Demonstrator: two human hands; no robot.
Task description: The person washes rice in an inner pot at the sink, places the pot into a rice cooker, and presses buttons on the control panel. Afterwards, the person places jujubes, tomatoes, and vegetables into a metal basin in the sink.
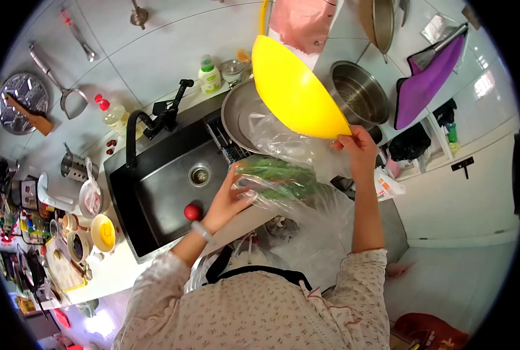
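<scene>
My right hand is closed on the lower rim of a yellow basin, which is tilted up on its side over the counter. Against a clear plastic bag of green vegetables, my left hand has its fingers curled round the near end. Wrinkled film blurs the vegetables, so their exact kind is unclear. Behind the bag, a wide metal pan is partly covered by the basin and loose plastic. A red round item lies in the black sink, left of my left hand.
A black faucet rises behind the sink. Soap bottles stand along the wall. Small bowls crowd the left counter. A steel pot with a perforated bottom is at the right, near a purple cloth item.
</scene>
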